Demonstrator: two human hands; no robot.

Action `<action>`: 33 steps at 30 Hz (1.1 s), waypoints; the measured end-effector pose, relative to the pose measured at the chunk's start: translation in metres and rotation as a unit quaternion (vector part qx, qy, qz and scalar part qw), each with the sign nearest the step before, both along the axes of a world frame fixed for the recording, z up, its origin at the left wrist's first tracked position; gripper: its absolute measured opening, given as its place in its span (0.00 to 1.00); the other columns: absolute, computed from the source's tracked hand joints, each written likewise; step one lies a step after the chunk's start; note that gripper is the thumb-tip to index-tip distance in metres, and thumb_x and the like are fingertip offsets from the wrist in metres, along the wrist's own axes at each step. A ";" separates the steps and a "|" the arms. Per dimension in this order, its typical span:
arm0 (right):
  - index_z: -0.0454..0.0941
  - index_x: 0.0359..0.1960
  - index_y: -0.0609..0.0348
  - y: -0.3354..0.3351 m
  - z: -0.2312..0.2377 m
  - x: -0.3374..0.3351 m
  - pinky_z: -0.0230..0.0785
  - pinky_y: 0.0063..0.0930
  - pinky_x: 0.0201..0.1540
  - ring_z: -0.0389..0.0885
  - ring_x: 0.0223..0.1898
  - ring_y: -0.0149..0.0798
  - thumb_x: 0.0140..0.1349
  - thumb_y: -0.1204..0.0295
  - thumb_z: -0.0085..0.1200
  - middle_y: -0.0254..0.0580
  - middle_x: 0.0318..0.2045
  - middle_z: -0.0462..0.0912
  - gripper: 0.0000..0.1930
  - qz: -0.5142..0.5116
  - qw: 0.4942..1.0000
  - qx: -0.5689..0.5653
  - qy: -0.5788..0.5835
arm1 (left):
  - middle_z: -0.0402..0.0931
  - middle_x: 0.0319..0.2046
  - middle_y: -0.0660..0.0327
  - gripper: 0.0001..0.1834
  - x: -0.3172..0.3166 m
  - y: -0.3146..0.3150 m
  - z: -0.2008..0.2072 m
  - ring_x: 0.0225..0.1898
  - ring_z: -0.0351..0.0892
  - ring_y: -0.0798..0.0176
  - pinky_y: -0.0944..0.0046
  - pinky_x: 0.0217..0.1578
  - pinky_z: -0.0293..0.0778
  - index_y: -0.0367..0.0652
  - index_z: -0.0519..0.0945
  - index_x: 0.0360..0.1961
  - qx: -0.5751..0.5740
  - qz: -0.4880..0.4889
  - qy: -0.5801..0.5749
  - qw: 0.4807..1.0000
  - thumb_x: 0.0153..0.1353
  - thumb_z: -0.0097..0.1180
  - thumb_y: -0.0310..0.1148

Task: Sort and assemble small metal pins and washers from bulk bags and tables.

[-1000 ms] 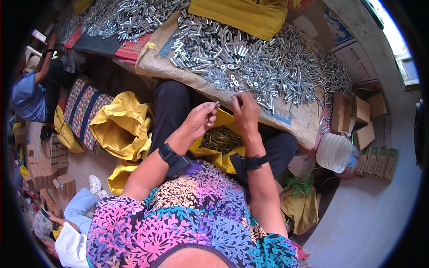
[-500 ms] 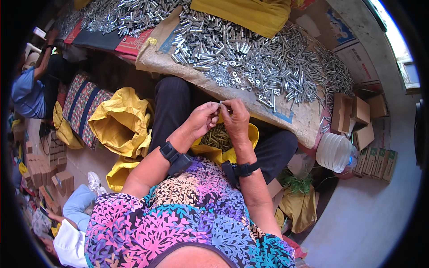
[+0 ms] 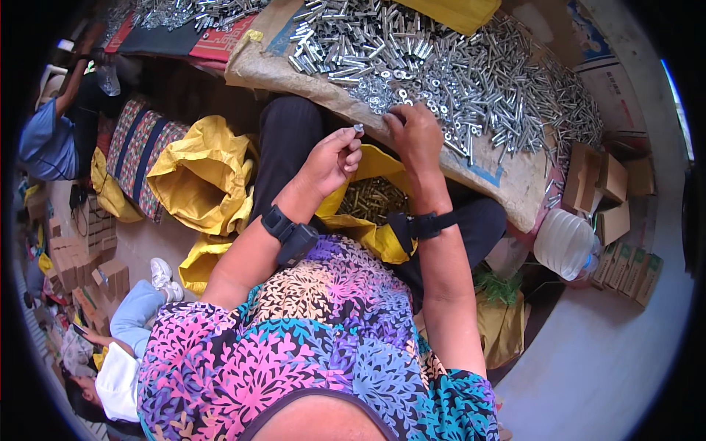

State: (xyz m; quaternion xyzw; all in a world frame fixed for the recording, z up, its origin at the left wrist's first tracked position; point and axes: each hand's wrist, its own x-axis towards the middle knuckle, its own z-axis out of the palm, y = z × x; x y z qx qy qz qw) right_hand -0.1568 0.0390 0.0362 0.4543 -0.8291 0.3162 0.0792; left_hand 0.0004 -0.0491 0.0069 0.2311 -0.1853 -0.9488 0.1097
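My left hand [image 3: 331,160] is closed, with a small silver metal fastener [image 3: 359,128] pinched at the thumb and fingertip; its exact kind is too small to tell. My right hand [image 3: 419,138] reaches to the table's near edge, thumb and fingers bent together at the pile of flat washers [image 3: 379,94]. What lies between those fingertips is hidden. Beyond the washers spread heaps of silver metal sleeves and bolts [image 3: 507,110]. Between my knees, under my hands, an open yellow sack [image 3: 384,163] holds many brass-coloured metal pieces [image 3: 373,200].
The covered table [image 3: 309,92] runs across in front of me. Another open yellow sack [image 3: 198,173] stands at my left beside a patterned bag [image 3: 143,158]. To the right are a plastic jug [image 3: 562,242] and cardboard boxes [image 3: 599,180]. Other people sit at the left.
My hands have come apart. My right hand has moved away and forward to the washers on the table, while my left hand stays raised, holding the small fastener.
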 end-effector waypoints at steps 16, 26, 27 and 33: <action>0.82 0.30 0.56 0.015 0.003 0.005 0.69 0.27 0.28 0.77 0.24 0.38 0.52 0.76 0.60 0.40 0.24 0.77 0.04 0.048 0.983 -0.141 -0.112 | 0.68 0.25 0.68 0.07 0.011 0.018 0.005 0.21 0.64 0.74 0.75 0.20 0.59 0.44 0.74 0.38 -0.055 -0.006 -0.033 0.998 0.66 0.49 0.35; 0.79 0.33 0.62 0.039 -0.015 0.047 0.68 0.19 0.30 0.76 0.26 0.24 0.57 0.77 0.57 0.35 0.26 0.80 0.03 0.023 0.906 -0.205 -0.370 | 0.70 0.26 0.69 0.06 0.011 0.027 0.003 0.21 0.67 0.74 0.75 0.20 0.62 0.46 0.73 0.36 -0.061 -0.026 -0.015 0.998 0.67 0.49 0.36; 0.79 0.33 0.62 0.038 -0.019 0.049 0.68 0.19 0.31 0.76 0.27 0.24 0.58 0.77 0.56 0.35 0.26 0.80 0.04 0.023 0.902 -0.212 -0.375 | 0.70 0.26 0.70 0.06 0.011 0.028 0.002 0.21 0.67 0.74 0.75 0.20 0.63 0.47 0.72 0.35 -0.062 -0.028 -0.013 0.998 0.66 0.50 0.36; 0.79 0.33 0.62 0.039 -0.019 0.060 0.70 0.20 0.32 0.77 0.27 0.26 0.58 0.77 0.55 0.37 0.27 0.80 0.03 0.031 0.906 -0.191 -0.376 | 0.69 0.27 0.68 0.06 0.013 0.029 -0.002 0.22 0.67 0.74 0.76 0.21 0.63 0.45 0.71 0.38 -0.076 -0.039 -0.007 0.996 0.68 0.46 0.35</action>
